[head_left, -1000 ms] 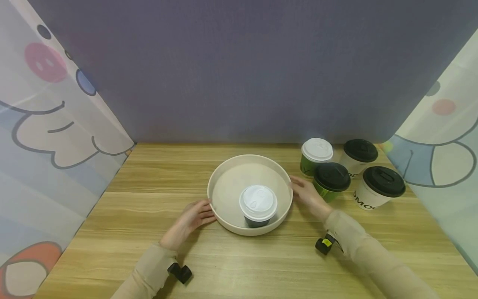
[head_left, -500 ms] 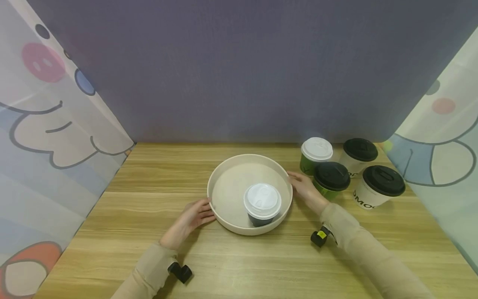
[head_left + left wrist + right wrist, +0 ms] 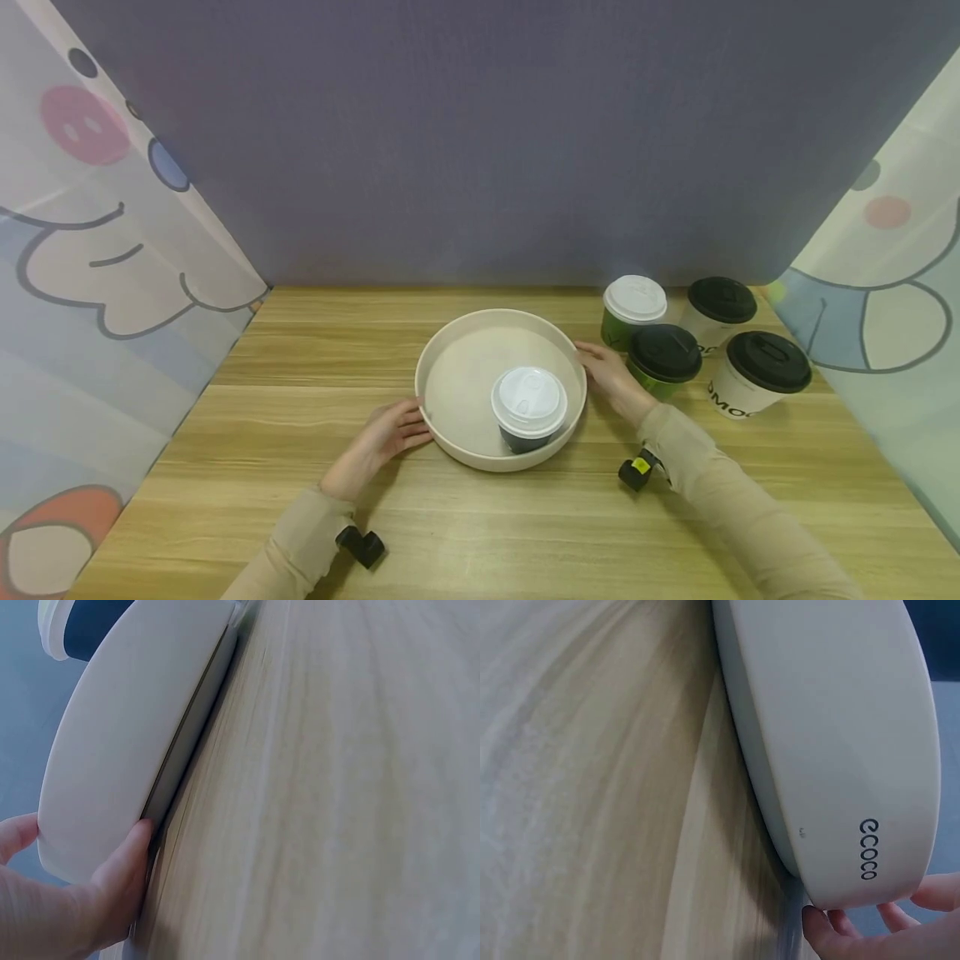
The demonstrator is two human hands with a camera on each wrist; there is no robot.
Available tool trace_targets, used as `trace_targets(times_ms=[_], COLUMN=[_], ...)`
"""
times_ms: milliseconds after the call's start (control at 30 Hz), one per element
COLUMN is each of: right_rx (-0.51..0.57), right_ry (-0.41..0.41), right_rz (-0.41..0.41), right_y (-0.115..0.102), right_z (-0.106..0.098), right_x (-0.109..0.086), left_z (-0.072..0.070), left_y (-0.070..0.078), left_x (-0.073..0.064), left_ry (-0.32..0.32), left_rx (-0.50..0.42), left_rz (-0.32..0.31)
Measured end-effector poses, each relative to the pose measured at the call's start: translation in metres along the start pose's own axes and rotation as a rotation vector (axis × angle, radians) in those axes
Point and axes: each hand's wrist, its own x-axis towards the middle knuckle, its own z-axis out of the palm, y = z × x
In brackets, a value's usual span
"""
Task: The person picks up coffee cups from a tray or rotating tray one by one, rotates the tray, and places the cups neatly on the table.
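A round cream tray (image 3: pixel 457 367) with a raised rim sits on the wooden table in the head view. Inside it, near the front right wall, stands a dark paper cup with a white lid (image 3: pixel 529 404). My left hand (image 3: pixel 386 433) holds the tray's left side; in the left wrist view its thumb (image 3: pixel 18 834) is at the rim and a finger (image 3: pixel 126 862) is low on the wall. On the opposite side my right hand (image 3: pixel 611 379) grips the wall, with fingertips along the lower edge below the "ecoco" lettering (image 3: pixel 868 849) in the right wrist view.
Close behind my right hand stand several lidded cups: a green cup with a white lid (image 3: pixel 634 304), a green one with a black lid (image 3: pixel 664 354), and white ones with black lids (image 3: pixel 767 367), (image 3: pixel 722 304). A grey panel (image 3: pixel 480 150) rises along the table's back edge.
The cup in the tray has shifted a little to the right and its lid has turned. My right hand has moved slightly away and left; my left hand has hardly moved.
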Motion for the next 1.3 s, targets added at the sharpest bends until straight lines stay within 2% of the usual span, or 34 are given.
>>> trace_targets(times_ms=[200, 600, 700, 833, 1033, 1167, 1300], right_rx=[-0.161, -0.322, -0.342, -0.372, -0.524, -0.597, -0.665], right_ry=[0.052, 0.128, 0.108, 0.036, -0.049, -0.087, -0.123], right_rz=[-0.071, -0.449, -0.524, -0.629, -0.797, -0.861, -0.861], right_y=[-0.006, -0.026, -0.030, -0.035, -0.042, -0.044, -0.046], right_z=[0.003, 0.007, 0.006, 0.006, 0.009, 0.013, 0.017], right_x=[-0.009, -0.036, -0.042, -0.050, -0.062, -0.067, -0.071], left_z=[-0.001, -0.002, -0.002, -0.002, -0.003, -0.003, -0.003], left_y=[-0.001, -0.004, -0.005, -0.007, -0.008, -0.009, -0.009], left_x=[-0.003, -0.007, -0.007, -0.007, -0.007, -0.008, -0.008], left_ry=[-0.035, -0.087, -0.101, -0.115, -0.141, -0.149, -0.155], left_rx=[0.023, 0.032, 0.031, 0.033, 0.043, 0.047, 0.049], left_rz=[0.011, 0.017, 0.019, 0.026, 0.037, 0.042, 0.044])
